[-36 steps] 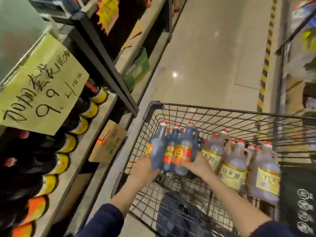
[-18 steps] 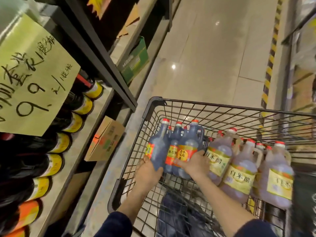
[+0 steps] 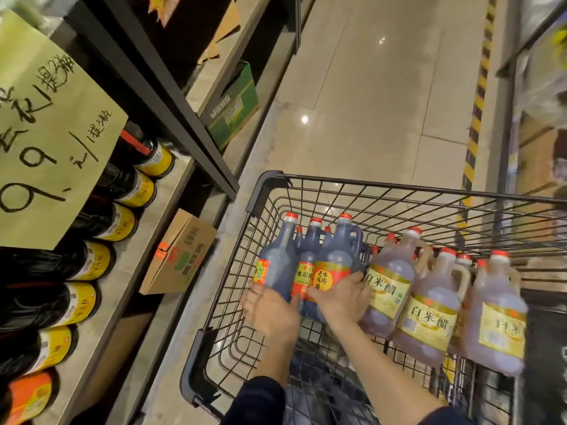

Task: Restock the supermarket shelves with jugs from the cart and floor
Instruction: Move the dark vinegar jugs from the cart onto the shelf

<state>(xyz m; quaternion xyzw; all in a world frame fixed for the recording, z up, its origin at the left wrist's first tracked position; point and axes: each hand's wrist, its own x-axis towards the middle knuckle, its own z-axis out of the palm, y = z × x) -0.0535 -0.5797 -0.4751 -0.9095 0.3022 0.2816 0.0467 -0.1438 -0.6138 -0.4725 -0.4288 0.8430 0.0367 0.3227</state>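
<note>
Jugs of dark vinegar (image 3: 310,271) clasped as a bundle in the wire cart (image 3: 276,185).
Since a second ago the bundle has been raised slightly; it is held between the left hand (image 3: 271,311) and right hand (image 3: 340,297), ready for the shelf (image 3: 129,271).

Your cart (image 3: 380,187) of black-coated metal wire, glossy plastic jugs (image 3: 333,268), brown cardboard box (image 3: 179,256), polished tile floor (image 3: 383,102).
</note>
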